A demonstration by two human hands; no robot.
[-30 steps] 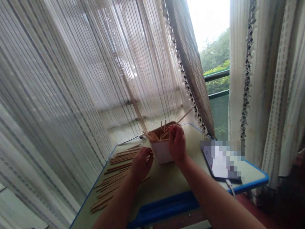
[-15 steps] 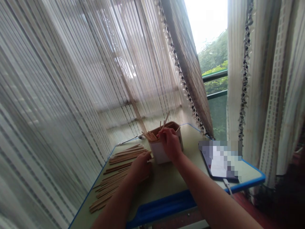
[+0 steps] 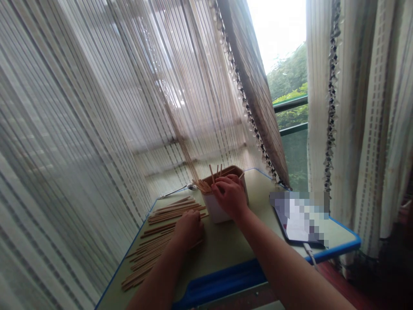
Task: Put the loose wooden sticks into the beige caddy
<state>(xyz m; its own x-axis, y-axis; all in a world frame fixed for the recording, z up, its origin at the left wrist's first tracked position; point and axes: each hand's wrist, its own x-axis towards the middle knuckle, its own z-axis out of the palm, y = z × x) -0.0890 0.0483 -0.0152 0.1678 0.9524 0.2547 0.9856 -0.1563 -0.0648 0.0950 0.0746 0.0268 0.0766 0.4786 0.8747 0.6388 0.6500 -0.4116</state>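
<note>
A white box with a tan rim stands on the table, holding several thin wooden chopsticks that lean out at its left end. Over its opening is my right hand, fingers bent and closed at the base of an upright chopstick. Lower and to the left, my left hand rests among loose chopsticks spread in rows on the tabletop. Its fingers are curled together, and what lies under them is hidden. Stick ends show just right of those fingers.
The pale green table has a blue edge. A phone or tablet with a white cable lies at the right. Behind the box's left end is a shiny metal utensil. Striped curtains hang close behind the table.
My right hand has turned flatter over the box, and the slanted chopstick above it is no longer seen there; one now stands at its fingertips. My left hand has shifted slightly down.
</note>
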